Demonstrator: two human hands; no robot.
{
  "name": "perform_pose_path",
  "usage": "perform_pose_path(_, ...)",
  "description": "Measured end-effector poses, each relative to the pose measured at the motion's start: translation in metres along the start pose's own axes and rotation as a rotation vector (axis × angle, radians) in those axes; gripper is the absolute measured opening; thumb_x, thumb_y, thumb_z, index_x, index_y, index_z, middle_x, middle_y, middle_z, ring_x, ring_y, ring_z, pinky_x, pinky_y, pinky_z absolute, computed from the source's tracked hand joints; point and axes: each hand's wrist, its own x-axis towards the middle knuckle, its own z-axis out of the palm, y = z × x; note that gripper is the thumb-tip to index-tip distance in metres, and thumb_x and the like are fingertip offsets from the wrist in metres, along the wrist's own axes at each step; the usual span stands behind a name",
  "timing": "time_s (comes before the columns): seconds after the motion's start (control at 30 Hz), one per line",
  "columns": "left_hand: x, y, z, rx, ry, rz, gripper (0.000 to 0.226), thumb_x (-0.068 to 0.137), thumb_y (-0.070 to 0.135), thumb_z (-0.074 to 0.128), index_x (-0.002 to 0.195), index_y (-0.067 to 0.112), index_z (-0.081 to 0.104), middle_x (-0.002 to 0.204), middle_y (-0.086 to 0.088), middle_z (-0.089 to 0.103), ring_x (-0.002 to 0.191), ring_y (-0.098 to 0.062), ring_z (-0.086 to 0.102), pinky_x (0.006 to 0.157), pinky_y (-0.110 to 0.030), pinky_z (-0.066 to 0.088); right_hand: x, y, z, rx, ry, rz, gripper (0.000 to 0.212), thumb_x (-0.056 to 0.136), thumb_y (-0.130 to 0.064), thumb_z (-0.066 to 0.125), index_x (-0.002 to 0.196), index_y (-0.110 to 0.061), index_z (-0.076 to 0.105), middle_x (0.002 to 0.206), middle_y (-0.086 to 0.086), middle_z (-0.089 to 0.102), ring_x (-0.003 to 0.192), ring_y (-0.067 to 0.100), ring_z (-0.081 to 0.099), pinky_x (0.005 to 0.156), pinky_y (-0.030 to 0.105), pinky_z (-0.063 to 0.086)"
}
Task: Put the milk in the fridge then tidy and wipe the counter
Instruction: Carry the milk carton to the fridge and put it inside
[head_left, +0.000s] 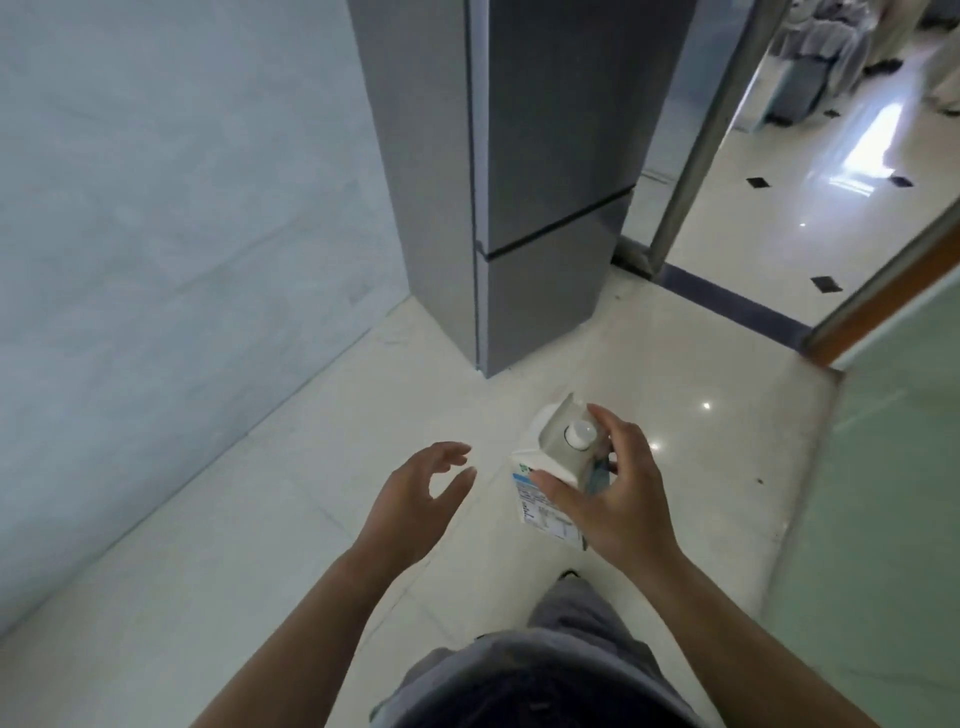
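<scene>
A white milk carton (550, 467) with a round white cap and a blue-printed label hangs upright over the floor, low in the middle of the head view. My right hand (618, 493) grips it from the right side, thumb on the front face and fingers behind the top. My left hand (421, 488) hovers just left of the carton, fingers spread and curled, holding nothing and not touching it. The tall grey fridge (550, 182) stands ahead with both doors closed, upper door above a lower one.
A pale tiled wall (171, 234) runs along the left. Glossy cream floor tiles (291, 519) lie between me and the fridge. To the right, a metal-framed doorway (696, 135) opens onto another room, and a frosted glass panel (893, 467) stands at the far right. My grey trousers show below.
</scene>
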Motion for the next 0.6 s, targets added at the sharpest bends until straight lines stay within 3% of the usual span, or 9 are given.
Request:
perform_pose_path(0.13, 0.056, -0.012, -0.012, -0.06, 0.074, -0.086, 0.029, 0.089, 0.042, 0.051, 0.116, 0.033, 0.054, 0.113, 0.016, 0.062, 0.106, -0.003, 0.056, 0.078, -0.014, 0.037, 0.064, 0.009, 0.025, 0.015, -0.02, -0.006, 0.08, 0.062, -0.057, 0.071, 0.129, -0.032, 0.037, 0.119, -0.013, 0.046, 0.106, 0.006, 0.05, 0.076, 0.007, 0.046)
perform_pose_path(0.27, 0.141, -0.008, -0.023, -0.142, 0.12, -0.132, 0.025, 0.089, 0.04, 0.051, 0.113, 0.034, 0.056, 0.11, 0.016, 0.063, 0.106, -0.002, 0.056, 0.078, -0.013, 0.038, 0.156, 0.019, 0.039, 0.038, -0.015, -0.015, 0.081, 0.06, -0.058, 0.069, 0.129, -0.029, 0.039, 0.117, -0.011, 0.047, 0.103, 0.001, 0.048, 0.075, 0.003, 0.043)
perform_pose_path(0.43, 0.263, 0.027, -0.064, -0.143, 0.159, -0.097, 0.027, 0.089, 0.043, 0.05, 0.114, 0.037, 0.055, 0.11, 0.021, 0.062, 0.106, 0.004, 0.055, 0.078, -0.011, 0.037, 0.296, 0.006, 0.029, 0.073, 0.011, -0.049, 0.084, 0.059, -0.056, 0.07, 0.131, -0.023, 0.041, 0.12, -0.008, 0.048, 0.107, 0.01, 0.051, 0.083, 0.036, 0.054)
perform_pose_path(0.6, 0.374, 0.073, -0.12, -0.104, 0.212, 0.018, 0.029, 0.088, 0.047, 0.048, 0.114, 0.037, 0.054, 0.112, 0.019, 0.062, 0.107, 0.003, 0.054, 0.078, -0.011, 0.036, 0.421, -0.015, 0.024, 0.099, 0.064, -0.129, 0.082, 0.061, -0.048, 0.074, 0.131, -0.021, 0.042, 0.126, -0.005, 0.049, 0.11, 0.01, 0.052, 0.085, 0.042, 0.054)
